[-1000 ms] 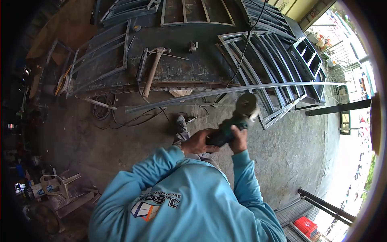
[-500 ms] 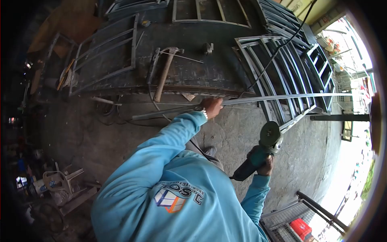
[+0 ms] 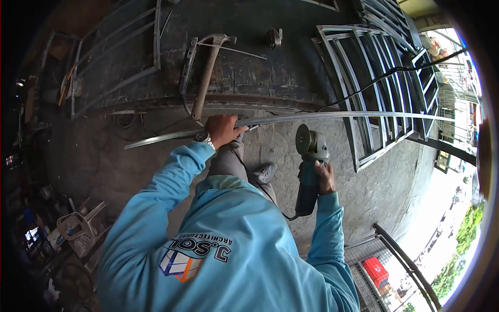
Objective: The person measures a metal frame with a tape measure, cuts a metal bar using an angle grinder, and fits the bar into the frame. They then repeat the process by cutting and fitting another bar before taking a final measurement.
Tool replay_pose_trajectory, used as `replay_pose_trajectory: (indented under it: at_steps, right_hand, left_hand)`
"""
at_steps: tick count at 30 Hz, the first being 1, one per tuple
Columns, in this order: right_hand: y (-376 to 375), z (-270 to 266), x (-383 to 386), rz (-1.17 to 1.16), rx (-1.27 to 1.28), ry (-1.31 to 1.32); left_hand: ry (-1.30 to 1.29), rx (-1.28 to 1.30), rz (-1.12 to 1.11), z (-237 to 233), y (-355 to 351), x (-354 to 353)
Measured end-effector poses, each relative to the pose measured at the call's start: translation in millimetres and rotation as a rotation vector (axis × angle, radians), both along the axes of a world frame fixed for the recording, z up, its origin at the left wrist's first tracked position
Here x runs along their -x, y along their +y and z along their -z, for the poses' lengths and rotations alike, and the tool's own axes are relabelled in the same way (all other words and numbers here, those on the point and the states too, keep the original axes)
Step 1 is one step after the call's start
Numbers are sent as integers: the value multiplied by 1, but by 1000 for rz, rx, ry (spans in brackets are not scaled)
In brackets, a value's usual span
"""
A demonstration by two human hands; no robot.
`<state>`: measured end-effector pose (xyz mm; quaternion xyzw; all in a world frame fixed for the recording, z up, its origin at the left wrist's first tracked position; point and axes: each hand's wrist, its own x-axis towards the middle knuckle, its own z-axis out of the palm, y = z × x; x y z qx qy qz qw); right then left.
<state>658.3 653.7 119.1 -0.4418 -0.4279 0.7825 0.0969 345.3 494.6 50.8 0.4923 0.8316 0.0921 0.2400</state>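
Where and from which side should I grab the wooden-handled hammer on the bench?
Take the wooden-handled hammer by the handle's near end, coming from the dark metal workbench's front edge: the handle points toward you, ending beside the left hand; the head lies farthest.

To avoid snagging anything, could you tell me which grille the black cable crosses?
The right grille, past the grinder: the cable runs over its bars. The left grille, on the bench, has no cable on it.
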Motion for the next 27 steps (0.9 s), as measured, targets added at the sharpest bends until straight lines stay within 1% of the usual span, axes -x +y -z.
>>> replay_pose_trajectory:
  at_steps: [2, 4, 6, 7, 9, 13, 15, 16, 18, 25, 27]
  right_hand:
    - [7, 5, 14, -55, 61, -43]
    - [12, 12, 19, -62, 100, -66]
    - [18, 14, 23, -121, 10, -143]
    - [21, 16, 24, -126, 19, -149]
    - [26, 17, 26, -152, 141, -142]
    - [27, 13, 39, -138, 211, -168]
    - [28, 12, 45, -210, 212, -188]
    - [28, 14, 47, -210, 215, -193]
    - [26, 16, 50, -212, 144, -224]
    - [25, 14, 55, -197, 166, -231]
    - [21, 11, 59, -172, 108, -240]
  left_hand:
    - [-45, -24, -7, 4, 8, -4]
    - [-17, -73, -18, 9, 11, -8]
    - [-32, -29, -26, 12, 9, -8]
    - [-33, -34, -32, 10, 10, -9]
    - [-44, -33, -43, 10, 10, -10]
    - [-44, -55, -41, 11, 9, -10]
    - [-59, -57, -37, 12, 10, -9]
    - [-60, -71, -35, 13, 10, -8]
    - [-67, -81, -37, 12, 10, -8]
    - [-76, -37, -26, 12, 10, -7]
    - [-84, -29, -27, 13, 11, -6]
